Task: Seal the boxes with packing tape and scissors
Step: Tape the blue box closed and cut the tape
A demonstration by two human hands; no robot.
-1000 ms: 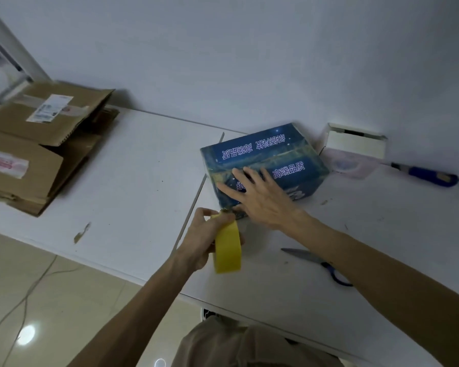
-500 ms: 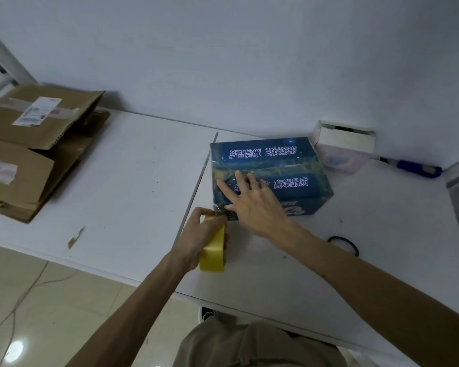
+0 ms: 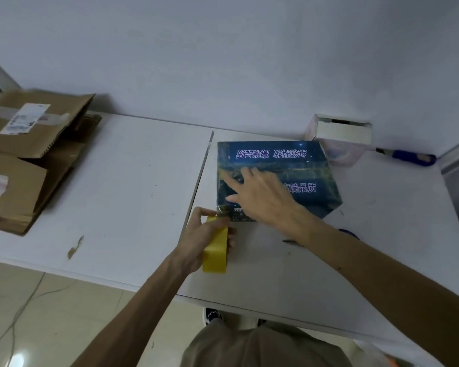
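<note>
A dark blue printed box (image 3: 297,160) sits on the white table (image 3: 133,181), its flaps closed. My right hand (image 3: 260,194) lies flat on its top with the fingers spread, pressing down near the left front corner. My left hand (image 3: 202,237) grips a yellow roll of packing tape (image 3: 215,247) just in front of that corner, thumb and fingers at the tape's end where it meets the box. The scissors (image 3: 292,242) lie on the table behind my right forearm, mostly hidden; only a blade tip and a bit of blue handle show.
Brown cardboard boxes (image 3: 24,154) are stacked at the table's left end. A small white box (image 3: 342,131) and a blue-handled tool (image 3: 411,157) lie against the wall at the back right. A seam (image 3: 199,176) runs between two tabletops left of the blue box.
The box has been turned squarer to me and sits a little further right. My left hand keeps the tape roll at its front left corner; my right hand stays flat on top.
</note>
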